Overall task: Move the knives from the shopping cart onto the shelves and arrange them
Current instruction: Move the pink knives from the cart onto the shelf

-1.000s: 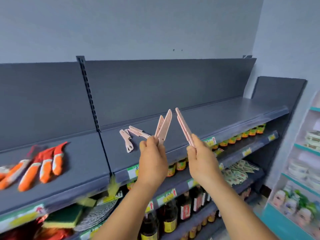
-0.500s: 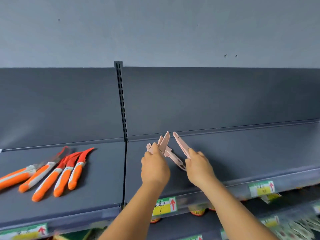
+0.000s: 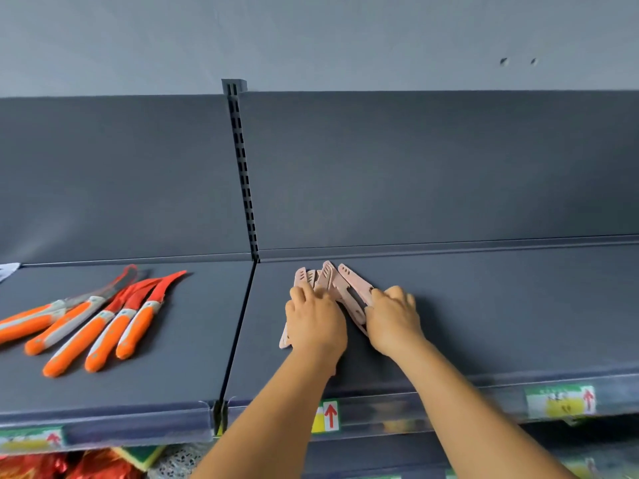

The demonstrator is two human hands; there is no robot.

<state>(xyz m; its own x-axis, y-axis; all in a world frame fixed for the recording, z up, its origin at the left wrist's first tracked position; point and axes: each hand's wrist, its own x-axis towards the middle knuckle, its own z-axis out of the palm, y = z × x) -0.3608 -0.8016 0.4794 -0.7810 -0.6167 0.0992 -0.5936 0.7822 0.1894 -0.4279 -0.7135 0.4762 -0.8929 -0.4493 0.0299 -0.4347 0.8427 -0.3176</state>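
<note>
Several pale pink sheathed knives (image 3: 332, 281) lie fanned on the dark grey top shelf (image 3: 484, 305), just right of the slotted upright. My left hand (image 3: 314, 319) lies over the left ones, its fingers curled on them, and one handle end pokes out below its palm. To the right, my right hand (image 3: 394, 316) holds the rightmost pink knife (image 3: 356, 288) at its handle end, with that knife low on the shelf surface. The shopping cart is out of view.
Several orange-handled knives with red sheaths (image 3: 103, 319) lie in a fan on the left shelf section. A slotted upright (image 3: 243, 174) divides the two sections. Price labels (image 3: 560, 401) line the shelf's front edge. Bare shelf surface stretches to the right of my hands.
Both hands have come down from holding the pink knives raised to laying them on the shelf beside the pink ones there. The view has moved closer to the shelf.
</note>
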